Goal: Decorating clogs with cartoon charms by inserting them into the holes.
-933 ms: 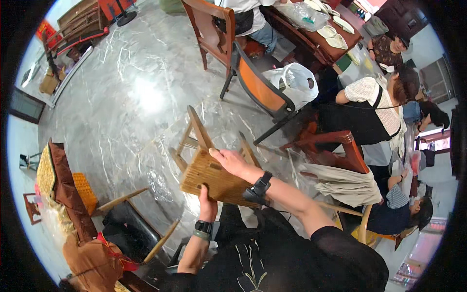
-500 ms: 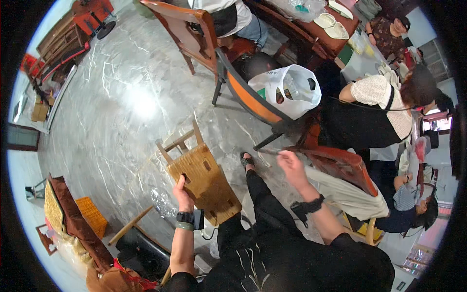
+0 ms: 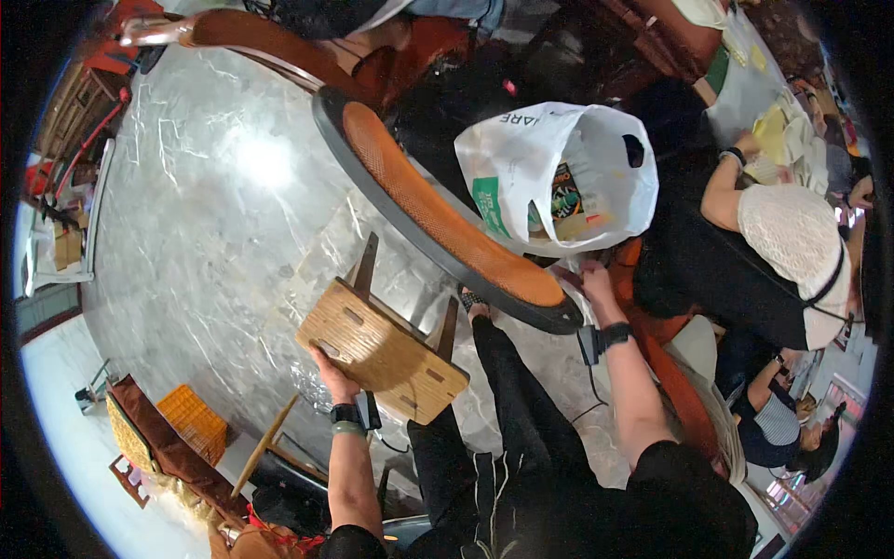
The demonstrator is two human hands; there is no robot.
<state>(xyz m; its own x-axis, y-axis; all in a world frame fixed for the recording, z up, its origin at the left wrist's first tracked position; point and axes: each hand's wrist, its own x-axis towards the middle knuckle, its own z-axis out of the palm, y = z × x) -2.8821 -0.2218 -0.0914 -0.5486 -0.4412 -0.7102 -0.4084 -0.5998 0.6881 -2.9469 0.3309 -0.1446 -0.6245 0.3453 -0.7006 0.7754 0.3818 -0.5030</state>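
My left hand [image 3: 333,374] is closed on the left edge of a small wooden stool [image 3: 382,349] with slots in its seat. The stool is held tilted above the floor, its legs pointing away from me. My right hand [image 3: 599,284] is at the right end of an orange chair back [image 3: 438,200] with a dark frame, just below a white plastic bag [image 3: 521,172]. Its fingers look curled, partly hidden there; what they hold cannot be made out. The bag stands open behind the chair back, with packets inside.
A person in a white top [image 3: 792,233] sits at a table on the right. A red-brown chair [image 3: 684,401] stands beside my right forearm. On the left are an orange wicker basket [image 3: 193,424] and a black-seated chair [image 3: 289,489]. Grey marbled floor [image 3: 205,252] spreads ahead.
My right hand has moved forward to the end of the orange chair back. The stool has turned in my left hand, its legs now further right. The chair and bag appear nearer.
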